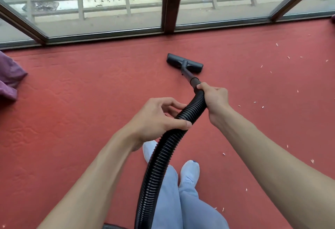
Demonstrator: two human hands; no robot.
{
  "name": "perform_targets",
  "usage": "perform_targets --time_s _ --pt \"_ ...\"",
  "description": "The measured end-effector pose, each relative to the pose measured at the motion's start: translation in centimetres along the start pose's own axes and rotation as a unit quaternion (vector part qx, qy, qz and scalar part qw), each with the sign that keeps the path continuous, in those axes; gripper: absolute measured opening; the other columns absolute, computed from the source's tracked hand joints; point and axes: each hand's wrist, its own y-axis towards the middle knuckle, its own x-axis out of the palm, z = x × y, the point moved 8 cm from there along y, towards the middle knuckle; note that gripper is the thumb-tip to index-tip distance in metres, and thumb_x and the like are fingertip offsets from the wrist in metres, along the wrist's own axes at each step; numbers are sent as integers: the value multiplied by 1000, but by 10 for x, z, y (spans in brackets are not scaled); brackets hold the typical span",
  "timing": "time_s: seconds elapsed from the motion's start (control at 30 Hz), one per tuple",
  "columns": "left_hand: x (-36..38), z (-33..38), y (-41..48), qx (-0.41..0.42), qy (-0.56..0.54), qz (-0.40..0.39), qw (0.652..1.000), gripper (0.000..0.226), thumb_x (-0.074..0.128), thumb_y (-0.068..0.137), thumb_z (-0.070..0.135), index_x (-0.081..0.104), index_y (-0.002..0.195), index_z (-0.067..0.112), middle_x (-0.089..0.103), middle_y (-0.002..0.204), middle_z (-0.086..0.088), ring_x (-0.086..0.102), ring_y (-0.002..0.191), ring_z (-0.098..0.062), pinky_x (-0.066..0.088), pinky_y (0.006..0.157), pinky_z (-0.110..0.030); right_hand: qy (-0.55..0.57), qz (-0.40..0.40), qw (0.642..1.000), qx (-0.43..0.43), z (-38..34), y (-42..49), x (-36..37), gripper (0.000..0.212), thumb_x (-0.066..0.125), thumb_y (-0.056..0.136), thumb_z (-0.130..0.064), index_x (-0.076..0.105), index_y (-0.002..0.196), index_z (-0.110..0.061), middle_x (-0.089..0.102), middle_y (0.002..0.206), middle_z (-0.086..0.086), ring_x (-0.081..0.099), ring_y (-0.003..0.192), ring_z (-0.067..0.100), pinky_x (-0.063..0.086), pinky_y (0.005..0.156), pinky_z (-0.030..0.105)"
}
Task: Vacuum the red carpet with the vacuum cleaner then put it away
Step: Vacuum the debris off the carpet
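Observation:
A black ribbed vacuum hose rises from the bottom edge and joins a dark wand. The wand ends in a flat floor head lying on the red carpet near the window. My right hand grips the hose where it meets the wand. My left hand holds the hose lower down, thumb over it and fingers curled beneath. Small pale scraps dot the carpet to the right. The vacuum's body is hidden below the frame.
Floor-to-ceiling windows with dark frames bound the carpet at the far side. Purple fabric lies at the left edge. My feet in pale socks and light blue trousers stand under the hose.

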Motion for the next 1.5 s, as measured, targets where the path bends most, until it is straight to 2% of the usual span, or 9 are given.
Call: perform_targets --time_s 0.23,0.37,0.5,0.63,0.73,0.9,1.0,1.2,1.5 --pt "48 22 -30 -5 105 -171 980 36 87 70 10 77 102 23 72 84 0 60 69 -8 49 66 -21 87 41 994 53 40 -69 -81 16 67 85 -16 61 72 -12 43 71 3 37 70 19 30 68 33" --pt "81 18 -36 -20 136 -216 967 36 87 71 8 77 103 21 72 81 4 59 67 -7 47 65 -19 113 77 988 75 70 -83 -120 13 69 84 -16 61 74 -11 42 72 5 38 71 19 31 70 35" --pt "119 10 -22 -39 160 -209 964 35 86 71 8 76 103 18 72 83 0 58 64 -7 47 59 -19 119 140 977 104 98 -74 -153 24 70 82 -18 56 64 -11 42 67 4 39 68 18 32 65 31" --pt "154 -4 4 -53 160 -186 968 34 86 70 8 76 102 15 69 73 8 60 61 -6 49 61 -20 107 185 969 124 122 -47 -181 28 72 78 -23 56 57 -15 47 64 0 41 64 20 35 63 30" --pt "178 -10 25 -40 169 -156 972 34 86 69 9 76 101 19 73 75 9 64 62 -5 49 57 -15 95 212 965 123 131 -20 -199 17 71 77 -24 64 63 -18 53 62 -3 47 65 20 39 64 30" --pt "216 -12 70 -13 173 -94 980 42 85 68 9 74 108 19 77 88 1 75 76 -19 63 72 -34 62 264 956 111 128 29 -233 11 67 82 -26 67 79 -15 57 67 -2 51 66 21 40 64 28" --pt "232 -6 94 3 180 -81 980 45 84 70 8 73 112 20 78 90 1 76 77 -20 63 74 -35 36 279 954 99 120 58 -251 14 66 83 -27 62 79 -14 57 76 2 49 68 23 39 65 28" --pt "251 -18 111 6 188 -71 980 47 84 68 12 74 113 24 78 87 2 76 75 -18 63 73 -36 3 256 960 117 128 83 -263 25 67 82 -28 51 66 -16 59 82 5 50 71 25 39 64 30" --pt "213 -24 73 -25 218 -110 970 39 85 67 18 76 104 19 78 82 -5 76 71 -18 64 70 -37 -62 140 981 117 150 52 -216 19 65 83 -30 67 83 -11 64 81 5 57 76 25 44 68 31"
